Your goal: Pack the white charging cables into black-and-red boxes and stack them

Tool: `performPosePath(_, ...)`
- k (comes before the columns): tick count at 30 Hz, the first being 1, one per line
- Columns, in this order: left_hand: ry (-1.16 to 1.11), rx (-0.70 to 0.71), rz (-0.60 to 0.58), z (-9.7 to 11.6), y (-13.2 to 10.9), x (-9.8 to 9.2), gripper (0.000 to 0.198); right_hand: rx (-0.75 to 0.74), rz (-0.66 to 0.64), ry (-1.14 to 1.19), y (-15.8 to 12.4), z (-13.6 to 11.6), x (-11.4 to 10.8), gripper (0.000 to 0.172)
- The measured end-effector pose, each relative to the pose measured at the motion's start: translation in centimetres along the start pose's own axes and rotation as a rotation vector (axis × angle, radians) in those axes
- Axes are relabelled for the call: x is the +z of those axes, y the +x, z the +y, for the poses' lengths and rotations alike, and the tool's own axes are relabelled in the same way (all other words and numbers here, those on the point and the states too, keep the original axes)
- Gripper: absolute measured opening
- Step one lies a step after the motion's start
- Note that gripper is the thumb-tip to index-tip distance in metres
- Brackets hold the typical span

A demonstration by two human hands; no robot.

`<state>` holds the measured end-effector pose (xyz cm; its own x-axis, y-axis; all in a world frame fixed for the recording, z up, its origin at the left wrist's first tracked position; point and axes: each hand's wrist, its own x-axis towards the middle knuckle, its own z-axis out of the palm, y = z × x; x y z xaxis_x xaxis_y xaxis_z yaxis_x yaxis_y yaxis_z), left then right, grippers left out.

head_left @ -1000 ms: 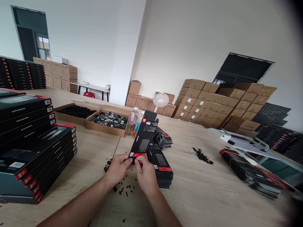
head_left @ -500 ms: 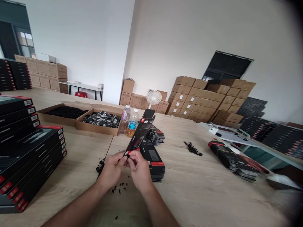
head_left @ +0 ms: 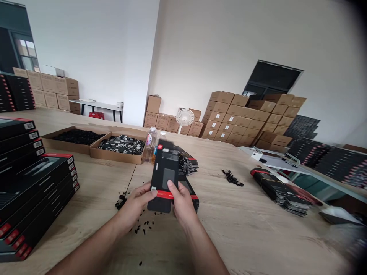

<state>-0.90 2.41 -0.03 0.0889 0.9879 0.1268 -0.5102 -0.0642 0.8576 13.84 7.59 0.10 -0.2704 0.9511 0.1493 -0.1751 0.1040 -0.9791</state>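
Note:
A black and red cardboard sleeve [head_left: 164, 170] with a grey window panel is held between both hands above the table. My left hand [head_left: 137, 201] grips its lower left edge, thumb on the red band. On the right edge, my right hand [head_left: 183, 202] holds it with the thumb over the window panel. Directly behind it lies a stack of similar flat sleeves [head_left: 190, 187], partly hidden, with another pile [head_left: 187, 162] farther back. Small black pieces [head_left: 145, 225] are scattered on the table below the hands.
Tall stacks of black boxes [head_left: 37, 191] stand at the left. Two open cartons hold black parts [head_left: 78, 136] and round black-and-white pieces [head_left: 122, 145]. Bottles [head_left: 149, 145] stand behind the hands. Farther right are small black parts [head_left: 233, 178] and a banded sleeve bundle [head_left: 279, 192].
The sleeve has turned from narrow and edge-on to showing its broad windowed face. My hands have moved apart to its two side edges. The view has shifted slightly.

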Motion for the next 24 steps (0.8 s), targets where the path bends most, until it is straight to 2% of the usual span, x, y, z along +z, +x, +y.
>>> performPosePath(3,-0.236,-0.153,0.032,1.2,-0.3,-0.5,0.049,0.207,-0.285,0.009,-1.2,0.2,1.0,0.045)
performPosePath(5,-0.356,-0.247,0.057,2.2,-0.5,-0.9,0.057,0.263,-0.408,-0.146,-1.6,0.2,1.4,0.044)
performPosePath(6,-0.382,-0.266,0.077,2.6,-0.6,-1.0,0.059,0.238,-0.392,-0.256,-1.6,0.1,1.4,0.044)
performPosePath(8,-0.363,-0.284,0.138,3.1,-0.7,-1.1,0.058,0.088,-0.220,-0.445,-1.4,-0.4,1.1,0.047)
performPosePath(10,-0.299,-0.339,0.166,3.0,-0.7,-1.0,0.056,-0.109,-0.009,-0.490,-0.9,-1.1,0.5,0.043)
performPosePath(11,-0.267,-0.376,0.151,2.8,-0.8,-0.9,0.054,-0.175,0.053,-0.466,-0.7,-1.4,0.2,0.036)
performPosePath(12,-0.237,-0.419,0.122,2.5,-0.8,-0.8,0.053,-0.208,0.070,-0.427,-0.6,-1.7,-0.1,0.029)
performPosePath(13,-0.208,-0.455,0.090,2.1,-0.9,-0.7,0.051,-0.217,0.055,-0.383,-0.5,-1.9,-0.3,0.028)
performPosePath(16,-0.126,-0.498,0.035,1.0,-1.3,-0.5,0.049,-0.188,-0.021,-0.274,-0.4,-2.1,-0.7,0.043)
performPosePath(20,-0.079,-0.458,-0.059,0.9,-1.7,-0.6,0.050,-0.079,-0.056,-0.048,-0.1,-2.3,-1.1,0.031)
performPosePath(22,-0.088,-0.440,-0.088,1.1,-1.7,-0.8,0.045,-0.026,-0.049,0.118,0.1,-2.5,-1.6,0.032)
performPosePath(24,-0.190,-0.442,-0.111,1.2,-1.6,-1.0,0.046,-0.005,-0.003,0.242,0.1,-2.7,-2.0,0.036)
